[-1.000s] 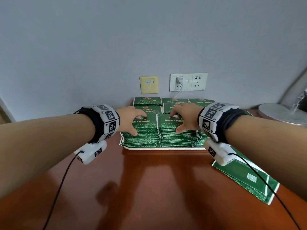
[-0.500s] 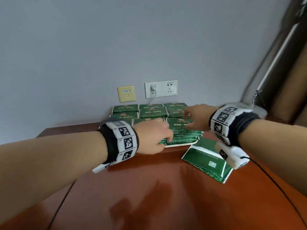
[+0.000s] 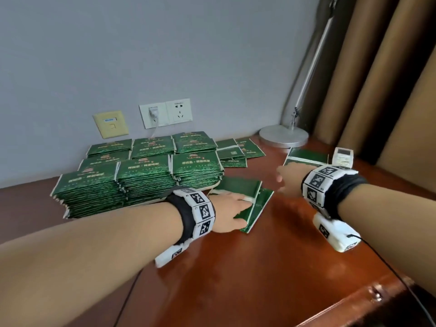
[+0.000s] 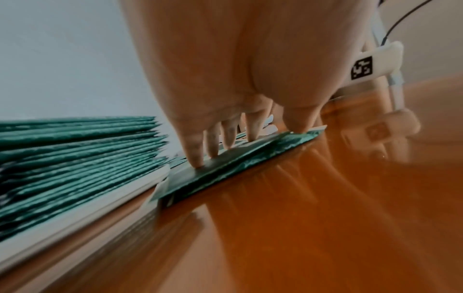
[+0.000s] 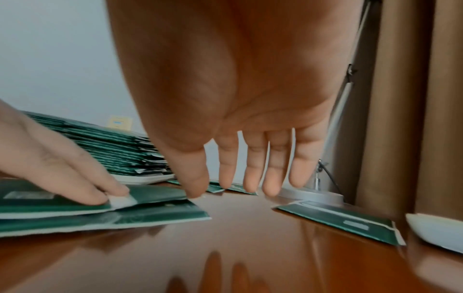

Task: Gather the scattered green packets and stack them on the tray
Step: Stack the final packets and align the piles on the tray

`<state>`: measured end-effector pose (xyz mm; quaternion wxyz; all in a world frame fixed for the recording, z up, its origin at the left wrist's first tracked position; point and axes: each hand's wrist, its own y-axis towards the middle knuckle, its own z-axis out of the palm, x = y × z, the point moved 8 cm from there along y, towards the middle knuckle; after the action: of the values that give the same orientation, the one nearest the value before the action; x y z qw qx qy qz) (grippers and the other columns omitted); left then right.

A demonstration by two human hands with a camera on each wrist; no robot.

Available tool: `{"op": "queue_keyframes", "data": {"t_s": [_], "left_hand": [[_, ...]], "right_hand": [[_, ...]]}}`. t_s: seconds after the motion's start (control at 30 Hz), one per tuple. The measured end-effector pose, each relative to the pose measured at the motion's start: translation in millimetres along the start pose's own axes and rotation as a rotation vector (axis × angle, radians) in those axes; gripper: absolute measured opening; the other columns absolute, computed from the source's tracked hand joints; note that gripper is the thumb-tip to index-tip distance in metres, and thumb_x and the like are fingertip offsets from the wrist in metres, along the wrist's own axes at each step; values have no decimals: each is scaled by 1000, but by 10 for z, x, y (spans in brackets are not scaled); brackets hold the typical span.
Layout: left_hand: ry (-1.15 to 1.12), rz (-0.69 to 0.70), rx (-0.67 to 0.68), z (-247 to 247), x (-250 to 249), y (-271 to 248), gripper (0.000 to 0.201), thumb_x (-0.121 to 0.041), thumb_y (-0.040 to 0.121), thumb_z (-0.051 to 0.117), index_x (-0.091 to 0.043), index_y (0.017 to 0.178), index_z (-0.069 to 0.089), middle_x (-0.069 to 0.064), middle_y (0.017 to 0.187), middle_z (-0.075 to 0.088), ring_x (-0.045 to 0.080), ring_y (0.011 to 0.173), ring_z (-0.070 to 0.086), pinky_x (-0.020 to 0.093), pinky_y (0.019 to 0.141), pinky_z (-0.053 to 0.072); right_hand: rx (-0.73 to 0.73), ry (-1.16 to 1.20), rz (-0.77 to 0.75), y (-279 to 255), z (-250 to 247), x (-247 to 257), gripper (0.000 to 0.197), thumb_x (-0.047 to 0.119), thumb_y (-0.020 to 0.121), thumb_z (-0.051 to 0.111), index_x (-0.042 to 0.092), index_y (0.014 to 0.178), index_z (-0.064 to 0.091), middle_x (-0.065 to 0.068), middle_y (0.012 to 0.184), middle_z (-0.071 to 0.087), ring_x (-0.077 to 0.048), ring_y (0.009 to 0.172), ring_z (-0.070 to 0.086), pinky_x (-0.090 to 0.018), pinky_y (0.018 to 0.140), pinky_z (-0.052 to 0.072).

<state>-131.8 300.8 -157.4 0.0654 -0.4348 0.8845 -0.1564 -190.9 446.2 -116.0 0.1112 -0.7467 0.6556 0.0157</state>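
While the left hand (image 3: 230, 212) presses flat fingers on 2 overlapping green packets (image 3: 256, 204) beside the tray (image 4: 105, 195) of stacked packets (image 3: 141, 175), the right hand (image 3: 291, 177) hovers spread and empty, with another packet (image 3: 306, 156) lying just beyond its fingertips.

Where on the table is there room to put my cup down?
The table is bare in front, near its edge, between the two wrists and the loose packets under the left hand. It is crowded at the wall: the tray, its stacks, and scattered packets near the lamp base.
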Motion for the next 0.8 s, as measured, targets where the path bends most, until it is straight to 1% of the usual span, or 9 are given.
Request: {"op": "queue_keyframes", "data": {"t_s": [0.1,0.17,0.23,0.3,0.33,0.4,0.43,0.67,0.8], "left_hand": [[-19,-3,-21,-44,25,112,63,-41,98,41,-23,154,15,-4,161,11,19,144,21,36,115,27],[-19,-7,-35,-81,33,184,65,-41,97,44,-24,153,16,-5,160,14,19,143,26,37,113,31],[-14,-15,-39,-122,33,245,65,-42,96,46,-26,153,18,-7,159,17,17,142,28,35,112,32],[-12,-19,-34,-154,37,293,66,-43,95,48,-27,153,19,-10,159,17,16,141,29,32,112,32],[-12,-19,-32,-162,40,306,66,-44,95,48,-28,152,20,-11,159,17,16,141,31,32,111,33],[-14,-19,-35,-154,67,330,67,-46,94,49,-30,152,21,-13,158,18,17,139,34,34,109,36],[-17,-21,-35,-146,83,336,67,-47,93,49,-31,152,22,-14,158,19,17,138,35,35,108,38],[-9,-38,-37,-134,95,350,66,-50,92,49,-33,151,23,-16,158,16,17,139,35,37,106,40],[-17,-38,-57,-118,69,282,66,-49,93,50,-34,151,23,-18,157,15,14,140,33,34,107,38]], "right_hand": [[-18,31,80,142,56,-134,49,42,86,61,15,126,49,-10,123,56,-29,113,55,-36,92,48],[-32,39,143,217,82,-195,57,47,84,62,13,127,47,-12,126,53,-32,116,51,-40,95,46],[-28,49,206,298,162,-287,64,53,81,62,11,127,46,-14,128,51,-33,118,49,-41,97,44],[16,51,256,326,261,-369,72,59,83,56,9,132,42,-15,133,47,-34,123,46,-42,102,40],[48,66,263,346,322,-396,73,60,86,51,7,135,40,-15,136,46,-33,124,45,-40,103,39],[116,94,243,349,389,-399,66,56,94,41,5,136,43,-12,136,49,-29,124,48,-35,102,40],[134,99,230,340,383,-391,64,54,95,40,5,136,45,-11,136,50,-28,123,49,-34,102,40],[168,44,162,294,380,-384,64,58,87,50,12,132,53,-7,130,56,-26,118,53,-35,100,44],[170,15,110,197,366,-273,60,59,82,55,13,120,60,-5,118,62,-26,108,58,-35,93,48]]}}
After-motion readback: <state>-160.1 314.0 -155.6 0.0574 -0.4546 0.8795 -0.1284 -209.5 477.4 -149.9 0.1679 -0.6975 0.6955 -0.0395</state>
